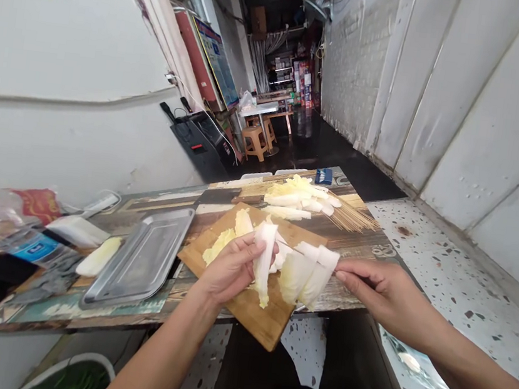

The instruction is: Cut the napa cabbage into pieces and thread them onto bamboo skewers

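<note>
My left hand (236,264) pinches a strip of napa cabbage leaf (263,258), white at the top and pale yellow at its lower tip. Close by on the right, my right hand (374,284) grips the near end of a bamboo skewer, mostly hidden behind its fingers and the leaves. Several cabbage pieces (309,276) hang threaded side by side on that skewer, its tip pointing toward the left hand. Below both hands lies a wooden cutting board (267,322), with more yellow cabbage leaf (220,245) partly covered by my left hand.
Behind the board are a pile of cabbage pieces (300,193), a bundle of bamboo skewers (356,216), a knife (219,196) and a blue box (323,176). A metal tray (143,256) sits left, beside a cabbage piece (98,256) and plastic bags (14,221).
</note>
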{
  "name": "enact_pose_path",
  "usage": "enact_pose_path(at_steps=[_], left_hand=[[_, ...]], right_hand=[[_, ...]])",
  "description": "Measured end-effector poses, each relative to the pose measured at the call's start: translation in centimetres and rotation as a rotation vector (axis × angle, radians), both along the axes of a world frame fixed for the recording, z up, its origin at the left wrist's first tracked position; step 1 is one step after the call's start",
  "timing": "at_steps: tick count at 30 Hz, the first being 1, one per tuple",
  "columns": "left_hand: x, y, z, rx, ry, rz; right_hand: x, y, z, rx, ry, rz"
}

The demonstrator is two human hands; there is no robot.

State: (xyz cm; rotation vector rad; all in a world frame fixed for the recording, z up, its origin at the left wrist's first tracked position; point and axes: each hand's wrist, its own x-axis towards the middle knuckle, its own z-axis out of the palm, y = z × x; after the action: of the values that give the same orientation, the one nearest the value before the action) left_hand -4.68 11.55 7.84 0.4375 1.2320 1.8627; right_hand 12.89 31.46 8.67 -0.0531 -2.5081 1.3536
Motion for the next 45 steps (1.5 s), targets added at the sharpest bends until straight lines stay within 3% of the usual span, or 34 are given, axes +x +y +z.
enact_pose_path(at_steps=[18, 35, 45], left_hand=[[0.31, 0.07, -0.04, -0.010, 0.005, -0.055], [0.59, 0.11, 0.13, -0.028, 0.260, -0.012], [0.30, 0.07, 0.34, -0.095, 0.296, -0.059]], right_hand=[[0.42, 0.12, -0.55, -0.020, -0.029, 0.024], [0.87, 0.38, -0.12, 0.033, -0.052, 0.037], [0.73, 0.79, 0.06, 0.048, -0.060, 0.057]])
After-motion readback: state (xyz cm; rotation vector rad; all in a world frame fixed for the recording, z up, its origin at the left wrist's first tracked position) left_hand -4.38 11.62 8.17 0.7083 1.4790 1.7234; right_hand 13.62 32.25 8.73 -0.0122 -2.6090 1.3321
